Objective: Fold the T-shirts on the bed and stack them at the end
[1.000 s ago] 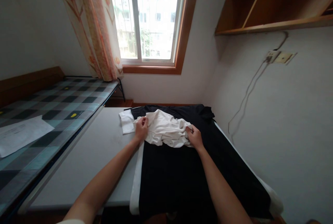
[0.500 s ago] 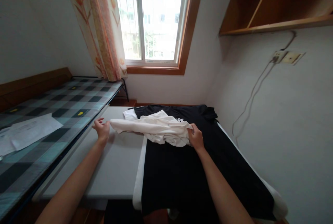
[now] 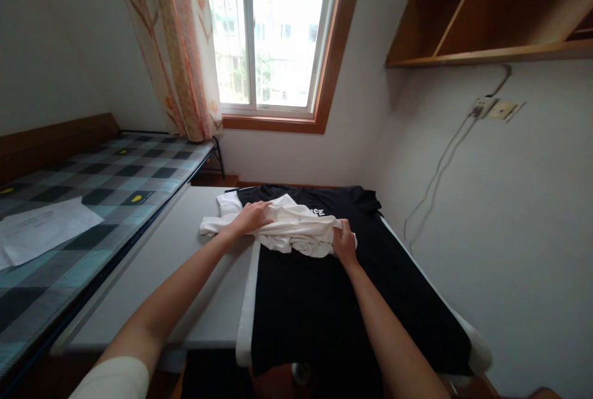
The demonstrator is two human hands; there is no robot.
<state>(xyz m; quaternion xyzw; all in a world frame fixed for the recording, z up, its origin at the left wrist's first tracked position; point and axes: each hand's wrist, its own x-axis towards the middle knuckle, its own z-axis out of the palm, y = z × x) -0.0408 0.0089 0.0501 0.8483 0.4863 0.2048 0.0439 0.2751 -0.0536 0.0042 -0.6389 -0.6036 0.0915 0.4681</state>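
Head camera has a crumpled white cloth (image 3: 301,235) bunched across the upper part of a black shirt (image 3: 310,312), with its left end hanging past the shirt's left edge onto the grey table (image 3: 199,306). Biggest worry for me is the layers: the cloth sits right on the black shirt, so if the right hand (image 3: 345,243) pinches a bit too deep it could grab black fabric too, and any tug would drag the shirt crooked or ruck it up. Also, the white cloth is all loose creases, so pulling from just one end might twist it into a rope instead of flattening it. And there's a second bit of white fabric (image 3: 228,203) at the shirt's upper left corner, just behind the cloth's left end; same colour, so easy to snag by mistake, though I can't tell if it belongs to the same piece. As for fingers: on the right hand they're curled in tight with the thumb up against them, gripping the cloth's right end over the black shirt. Left hand (image 3: 252,217) is way more relaxed, palm down, fingers pretty much straight and lying across the cloth around the shirt's left edge. Looks like contact from above rather than a real grip, which means that side could slip if the other one yanks. Can't see where the left thumb is, it's hidden.
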